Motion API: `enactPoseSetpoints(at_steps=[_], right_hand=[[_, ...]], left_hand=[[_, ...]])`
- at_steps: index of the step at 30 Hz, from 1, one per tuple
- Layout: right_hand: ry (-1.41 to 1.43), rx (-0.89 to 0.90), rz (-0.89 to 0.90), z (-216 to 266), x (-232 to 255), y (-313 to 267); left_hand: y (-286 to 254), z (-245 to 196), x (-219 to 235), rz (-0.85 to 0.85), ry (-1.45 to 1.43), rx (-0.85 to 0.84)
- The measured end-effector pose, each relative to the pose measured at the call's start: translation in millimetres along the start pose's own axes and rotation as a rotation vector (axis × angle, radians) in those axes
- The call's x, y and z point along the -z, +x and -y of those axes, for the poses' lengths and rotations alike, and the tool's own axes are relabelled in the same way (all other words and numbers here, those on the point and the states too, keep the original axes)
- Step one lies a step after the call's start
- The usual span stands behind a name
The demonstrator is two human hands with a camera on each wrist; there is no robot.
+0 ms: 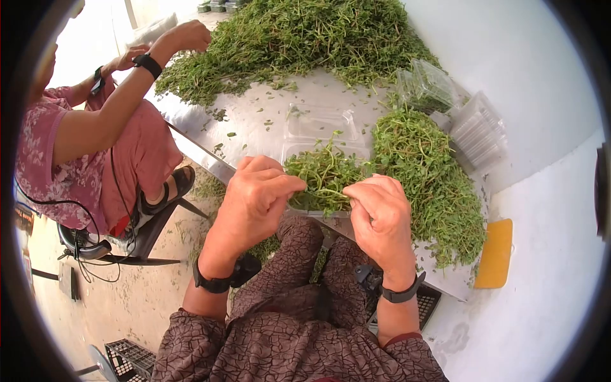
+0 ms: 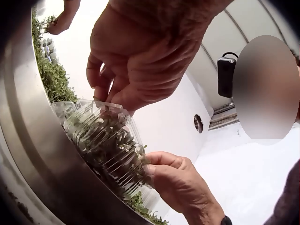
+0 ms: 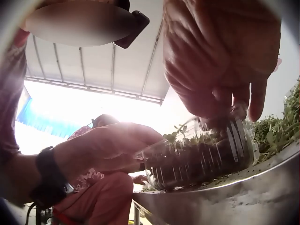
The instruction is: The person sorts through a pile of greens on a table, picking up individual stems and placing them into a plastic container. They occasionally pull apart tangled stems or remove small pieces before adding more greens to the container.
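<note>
A clear plastic clamshell box (image 2: 107, 145), its lid (image 1: 321, 122) folded back, stands at the near table edge, filled with leafy green sprigs (image 1: 328, 167). My left hand (image 1: 258, 194) is at the box's left side, thumb and forefinger pinching the sprigs at the rim. Opposite it, my right hand (image 1: 382, 213) pinches the end of a pale green stem (image 1: 332, 193) that stretches across the box's near side toward the left fingertips. In the right wrist view, the box's ribbed wall (image 3: 201, 164) shows between both hands.
A heap of sprigs (image 1: 433, 184) lies right of the box, a larger pile (image 1: 318, 38) at the back. Stacked clear boxes (image 1: 480, 130) stand by the wall. Another person (image 1: 95, 134) sits at left, one hand at the pile. A yellow board (image 1: 494, 253) is by the right edge.
</note>
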State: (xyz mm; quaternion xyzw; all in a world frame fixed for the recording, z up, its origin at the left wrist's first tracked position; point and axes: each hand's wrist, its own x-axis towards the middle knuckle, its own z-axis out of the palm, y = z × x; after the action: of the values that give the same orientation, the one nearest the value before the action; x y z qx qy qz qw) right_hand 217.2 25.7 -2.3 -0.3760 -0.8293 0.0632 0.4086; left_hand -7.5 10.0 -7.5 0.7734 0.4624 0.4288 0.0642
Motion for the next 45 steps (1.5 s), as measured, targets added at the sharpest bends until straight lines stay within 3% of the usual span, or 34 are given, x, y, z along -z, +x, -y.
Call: enactPoseSetpoints(at_steps=[9, 12, 23, 28, 34, 45], right_hand=[[-0.138, 0.069, 0.213, 9.7, 11.0, 5.3], [-0.12, 0.061, 0.206, 9.1, 12.4, 2.0], [-0.093, -0.066, -0.103, 5.2, 18.2, -16.8], [-0.085, -0.109, -0.116, 2.9, 21.2, -26.9], [-0.068, -0.118, -0.097, 6.3, 14.6, -32.6], [0.056, -0.105, -0.035, 19.1, 18.0, -34.8]], left_hand=[[-0.7, -5.5, 4.2, 0.11, 0.102, -0.108], [-3.4, -5.8, 5.8, 0.097, 0.085, -0.125], [-21.1, -3.0, 0.8, -0.06, 0.039, -0.127], [-34.6, 2.1, -4.9, -0.129, 0.037, -0.053], [-41.6, -6.1, -13.8, -0.066, -0.041, 0.048], [-41.2, 2.6, -7.5, -0.073, 0.0, 0.028]])
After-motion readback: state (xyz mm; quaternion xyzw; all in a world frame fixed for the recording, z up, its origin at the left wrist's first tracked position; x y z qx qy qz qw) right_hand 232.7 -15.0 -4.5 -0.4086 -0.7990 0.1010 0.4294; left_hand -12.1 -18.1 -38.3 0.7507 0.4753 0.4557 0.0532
